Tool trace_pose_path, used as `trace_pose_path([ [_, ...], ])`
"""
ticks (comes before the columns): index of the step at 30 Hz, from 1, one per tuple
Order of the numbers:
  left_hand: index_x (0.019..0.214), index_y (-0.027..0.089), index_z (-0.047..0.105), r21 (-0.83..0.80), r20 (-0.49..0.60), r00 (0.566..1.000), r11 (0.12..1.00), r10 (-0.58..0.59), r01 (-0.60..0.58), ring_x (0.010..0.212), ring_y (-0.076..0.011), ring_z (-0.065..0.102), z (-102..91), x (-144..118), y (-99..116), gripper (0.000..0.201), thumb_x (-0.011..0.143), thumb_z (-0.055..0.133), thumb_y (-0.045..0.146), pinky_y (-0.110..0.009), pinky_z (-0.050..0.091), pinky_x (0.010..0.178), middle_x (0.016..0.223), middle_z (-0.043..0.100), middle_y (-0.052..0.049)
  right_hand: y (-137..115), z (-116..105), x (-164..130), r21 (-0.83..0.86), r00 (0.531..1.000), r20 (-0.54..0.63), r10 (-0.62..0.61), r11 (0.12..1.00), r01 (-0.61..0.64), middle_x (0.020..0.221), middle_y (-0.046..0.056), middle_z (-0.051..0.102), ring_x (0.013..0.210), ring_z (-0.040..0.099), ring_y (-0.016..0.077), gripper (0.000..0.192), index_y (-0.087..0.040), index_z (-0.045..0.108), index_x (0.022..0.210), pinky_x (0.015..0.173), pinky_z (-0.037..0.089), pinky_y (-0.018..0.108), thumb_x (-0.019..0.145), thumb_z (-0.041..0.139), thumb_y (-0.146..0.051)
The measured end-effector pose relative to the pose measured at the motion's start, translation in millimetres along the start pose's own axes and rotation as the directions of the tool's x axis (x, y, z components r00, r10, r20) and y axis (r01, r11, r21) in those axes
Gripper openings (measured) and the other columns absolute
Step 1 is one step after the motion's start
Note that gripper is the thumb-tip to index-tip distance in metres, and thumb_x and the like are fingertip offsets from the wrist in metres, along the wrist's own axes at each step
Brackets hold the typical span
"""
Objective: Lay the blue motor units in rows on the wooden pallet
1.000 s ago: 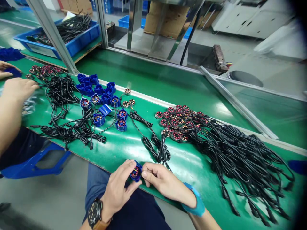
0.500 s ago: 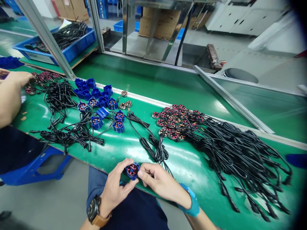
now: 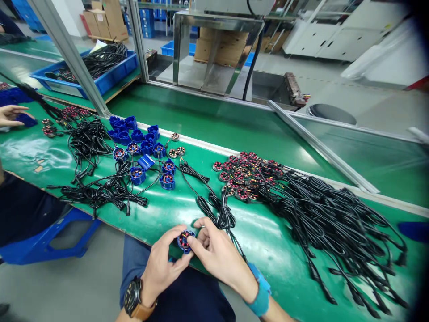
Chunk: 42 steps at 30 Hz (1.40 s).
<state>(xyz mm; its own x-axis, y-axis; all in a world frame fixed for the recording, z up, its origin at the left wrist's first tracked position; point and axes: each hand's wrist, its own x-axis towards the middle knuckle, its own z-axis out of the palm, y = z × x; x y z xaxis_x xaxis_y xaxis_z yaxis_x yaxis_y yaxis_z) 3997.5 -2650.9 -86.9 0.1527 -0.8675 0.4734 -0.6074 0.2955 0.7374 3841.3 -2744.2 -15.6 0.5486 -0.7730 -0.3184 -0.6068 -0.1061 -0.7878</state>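
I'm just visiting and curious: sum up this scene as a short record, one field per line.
Left hand: holds a blue cup with a coil inside
Right hand: thumb against the cup
Surface: green bench
Right side: heap of black cables
Back left: blue tray of cables
Nearby: another person's hand, far left

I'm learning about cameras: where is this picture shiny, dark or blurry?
Head view: white glare on the green tabletop; head view: the right-hand corners go black; head view: the far white cabinets look a bit soft.
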Motion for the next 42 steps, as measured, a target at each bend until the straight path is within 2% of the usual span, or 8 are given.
trace_pose_path([
  [8, 0.135, 0.018, 0.045, 0.041, -0.007, 1.000, 0.999, -0.009, 0.009, 0.119, -0.0197, 0.064, 0.9, 4.0, 2.4, 0.053, 0.087, 0.068, 0.021, -0.032, 0.055, 0.103, 0.125, 0.067, -0.012, -2.2, 4.1, -5.2, -0.020, 0.999, -0.020, -0.041, 0.999, 0.041, 0.067, -0.004, 0.060, 0.061, 0.055, 0.0145, 0.021, -0.023, 0.055, 0.098, 0.060, 0.033, 0.026, 0.098, 0.047, -0.042],
  [13, 0.135, 0.018, 0.046, 0.116, 0.010, 0.998, 0.992, -0.057, 0.056, 0.114, -0.0198, 0.067, 3.4, 4.2, 6.2, 0.051, 0.087, 0.062, 0.018, -0.032, 0.057, 0.099, 0.122, 0.067, -0.011, -3.2, 3.6, -7.3, -0.251, 0.996, -0.079, -0.043, 0.968, 0.022, 0.052, -0.004, 0.043, 0.050, 0.035, 0.0116, 0.045, -0.020, 0.048, 0.065, 0.056, 0.019, 0.030, 0.098, 0.044, -0.051],
  [15, 0.134, 0.019, 0.047, 0.123, 0.019, 0.997, 0.989, -0.081, 0.078, 0.112, -0.0203, 0.067, 4.3, 4.2, 7.1, 0.049, 0.087, 0.060, 0.017, -0.034, 0.058, 0.097, 0.121, 0.067, -0.011, -1.7, 8.4, -4.2, -0.186, 0.996, -0.081, -0.028, 0.982, 0.013, 0.051, -0.004, 0.036, 0.050, 0.028, 0.0107, 0.052, -0.019, 0.041, 0.058, 0.055, 0.017, 0.031, 0.097, 0.043, -0.053],
  [17, 0.134, 0.019, 0.047, 0.118, 0.028, 0.994, 0.988, -0.103, 0.099, 0.111, -0.0209, 0.067, 5.3, 3.9, 7.3, 0.048, 0.087, 0.059, 0.017, -0.035, 0.058, 0.096, 0.120, 0.067, -0.011, 1.4, 15.2, -0.2, -0.015, 0.996, -0.088, 0.004, 1.000, -0.006, 0.051, -0.004, 0.032, 0.051, 0.027, 0.0100, 0.054, -0.020, 0.037, 0.056, 0.053, 0.018, 0.029, 0.094, 0.046, -0.056],
  [22, 0.136, 0.019, 0.044, 0.129, 0.020, 0.995, 0.987, -0.102, 0.099, 0.112, -0.0215, 0.067, 10.3, 1.4, 5.6, 0.052, 0.086, 0.059, 0.016, -0.036, 0.058, 0.097, 0.121, 0.067, -0.011, 6.5, 25.2, 4.4, 0.360, 0.988, -0.145, 0.055, 0.933, 0.001, 0.051, -0.005, 0.026, 0.052, 0.022, 0.0086, 0.057, -0.022, 0.027, 0.052, 0.050, 0.021, 0.026, 0.085, 0.056, -0.058],
  [28, 0.138, 0.019, 0.042, 0.131, 0.015, 0.992, 0.984, -0.124, 0.121, 0.112, -0.0216, 0.067, 10.0, 2.8, 5.6, 0.056, 0.085, 0.061, 0.017, -0.035, 0.058, 0.097, 0.122, 0.067, -0.011, 2.8, 13.8, 10.3, 0.450, 0.999, -0.048, -0.014, 0.892, 0.035, 0.049, -0.005, 0.032, 0.049, 0.025, 0.0078, 0.059, -0.021, 0.035, 0.054, 0.048, 0.023, 0.025, 0.088, 0.055, -0.064],
  [36, 0.137, 0.019, 0.044, 0.084, 0.066, 0.990, 0.990, -0.121, 0.115, 0.112, -0.0225, 0.067, 4.4, 4.2, 7.5, 0.060, 0.080, 0.058, 0.010, -0.037, 0.059, 0.096, 0.124, 0.066, -0.011, -11.9, 2.4, 17.5, 0.586, 0.999, 0.039, -0.009, 0.810, -0.016, 0.037, -0.001, 0.044, 0.041, 0.049, 0.0124, 0.060, -0.022, 0.041, 0.048, 0.055, 0.042, 0.027, 0.088, 0.055, -0.064],
  [42, 0.140, 0.020, 0.041, 0.020, 0.139, 0.978, 0.988, -0.156, 0.154, 0.117, -0.0228, 0.065, 4.9, 7.1, 7.7, 0.067, 0.077, 0.057, 0.007, -0.039, 0.057, 0.100, 0.129, 0.064, -0.010, -21.5, -10.5, 10.0, 0.633, 0.996, 0.055, -0.065, 0.774, 0.015, 0.039, 0.003, 0.053, 0.046, 0.055, 0.0145, 0.057, -0.019, 0.052, 0.047, 0.060, 0.045, 0.028, 0.090, 0.055, -0.057],
])
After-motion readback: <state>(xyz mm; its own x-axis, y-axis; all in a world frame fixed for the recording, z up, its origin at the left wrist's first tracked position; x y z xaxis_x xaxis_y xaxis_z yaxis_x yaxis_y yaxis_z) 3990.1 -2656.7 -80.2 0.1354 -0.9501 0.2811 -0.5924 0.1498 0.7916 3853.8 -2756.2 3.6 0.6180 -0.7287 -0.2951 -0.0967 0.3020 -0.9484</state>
